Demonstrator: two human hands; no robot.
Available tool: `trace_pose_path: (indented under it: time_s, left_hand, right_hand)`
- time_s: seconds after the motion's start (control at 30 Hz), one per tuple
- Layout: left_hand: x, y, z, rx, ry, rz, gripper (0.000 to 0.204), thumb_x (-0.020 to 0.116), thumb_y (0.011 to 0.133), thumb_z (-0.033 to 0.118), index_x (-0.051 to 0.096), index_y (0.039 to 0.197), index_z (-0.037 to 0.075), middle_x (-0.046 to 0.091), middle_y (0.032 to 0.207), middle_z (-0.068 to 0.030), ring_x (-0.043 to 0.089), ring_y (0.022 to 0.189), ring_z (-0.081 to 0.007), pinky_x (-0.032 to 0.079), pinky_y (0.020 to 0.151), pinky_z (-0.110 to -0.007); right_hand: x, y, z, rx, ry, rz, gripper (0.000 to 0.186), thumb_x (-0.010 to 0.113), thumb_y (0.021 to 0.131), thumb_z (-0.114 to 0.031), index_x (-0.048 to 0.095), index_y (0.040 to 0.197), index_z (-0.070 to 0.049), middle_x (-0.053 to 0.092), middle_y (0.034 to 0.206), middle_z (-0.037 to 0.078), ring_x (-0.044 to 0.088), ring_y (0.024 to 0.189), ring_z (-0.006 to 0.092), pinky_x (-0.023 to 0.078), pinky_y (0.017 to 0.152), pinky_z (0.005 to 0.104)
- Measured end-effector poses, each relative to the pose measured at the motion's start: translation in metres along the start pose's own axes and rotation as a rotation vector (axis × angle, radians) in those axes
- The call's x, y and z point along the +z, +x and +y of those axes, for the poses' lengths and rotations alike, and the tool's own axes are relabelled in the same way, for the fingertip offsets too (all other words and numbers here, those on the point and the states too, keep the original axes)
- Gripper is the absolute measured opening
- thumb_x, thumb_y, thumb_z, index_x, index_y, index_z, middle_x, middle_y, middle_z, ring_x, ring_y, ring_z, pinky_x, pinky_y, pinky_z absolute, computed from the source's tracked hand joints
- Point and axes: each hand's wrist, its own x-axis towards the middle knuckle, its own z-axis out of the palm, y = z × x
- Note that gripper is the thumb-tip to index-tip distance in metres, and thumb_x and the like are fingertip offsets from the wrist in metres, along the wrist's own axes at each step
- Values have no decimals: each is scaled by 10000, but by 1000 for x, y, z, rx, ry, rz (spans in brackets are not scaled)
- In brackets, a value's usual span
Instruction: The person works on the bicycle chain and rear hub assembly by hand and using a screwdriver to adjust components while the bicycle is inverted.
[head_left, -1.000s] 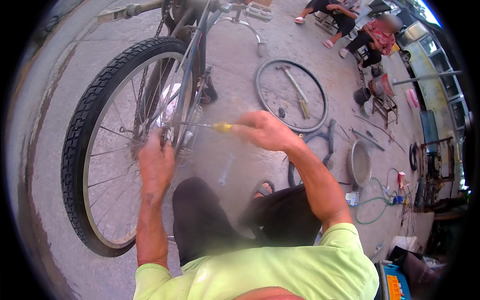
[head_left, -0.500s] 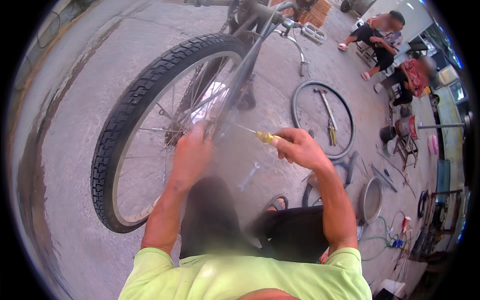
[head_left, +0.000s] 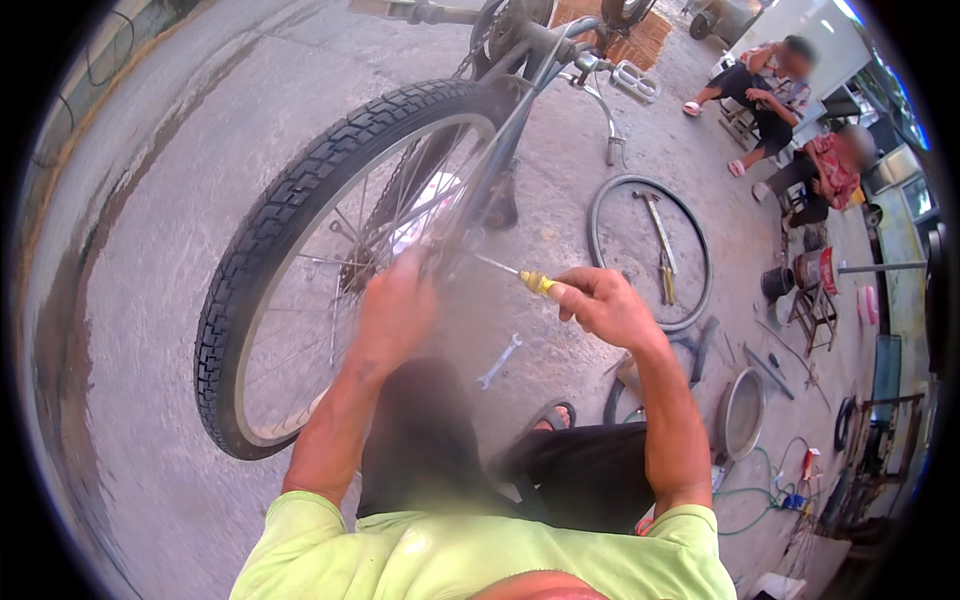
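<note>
A bicycle stands upside down or tipped in front of me, its rear wheel with a knobbly black tyre on the left. My left hand is at the hub side of the wheel, by the frame tube. Its fingers look curled, but a blur and the bike parts hide what they grip. My right hand is closed round the yellow handle of a screwdriver. The screwdriver's shaft points left toward the frame end near my left hand; its tip is lost in the blur.
On the concrete lie a spanner, a loose tyre around a hammer and yellow-handled pliers, and a metal basin. A green cable lies at right. Two people sit at the far right.
The whole view has shifted slightly, so the bike and floor things sit a little lower and further right. My right hand still holds the screwdriver. One seated person has raised an arm.
</note>
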Motion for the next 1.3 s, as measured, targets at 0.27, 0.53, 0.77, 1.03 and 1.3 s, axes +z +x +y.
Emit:
trace_pose_path:
  time_s: [0.27,0.53,0.77,1.03,1.3]
  left_hand:
    - [-2,3,-2,-11,14,-21,350,552,935,68,610,1278,32,684,1113,-308,650,1049,-504,512,903,-549]
    - [5,0,-8,50,60,75,341,640,922,48,626,1261,13,725,931,-229,729,856,-378,552,772,-443]
    - [6,1,-6,70,52,48,343,618,939,54,619,1278,2,738,974,-233,742,843,-338,563,778,-411]
    - [0,3,-1,18,90,9,341,596,949,63,614,1281,-11,735,973,-237,744,857,-334,563,781,-411]
    - [4,2,-5,58,53,13,337,607,944,59,615,1274,-7,734,966,-239,743,848,-338,561,770,-409]
  right_hand:
    - [2,-2,3,-221,-246,159,355,695,959,-292,716,1124,21,739,993,137,692,813,229,537,743,386]
    - [4,-3,-5,-7,-137,62,419,646,970,-360,710,1171,2,760,1008,161,718,881,317,534,775,438]
    - [-2,0,-18,26,-152,7,386,652,976,-357,694,1060,18,745,919,157,708,797,324,529,734,461]
    - [1,-1,-9,-89,-64,32,324,714,932,-289,698,1074,2,747,964,140,711,756,270,528,671,402]
    - [0,-1,2,-244,-263,154,280,698,944,-282,726,1082,-40,765,933,48,691,736,206,521,671,396]
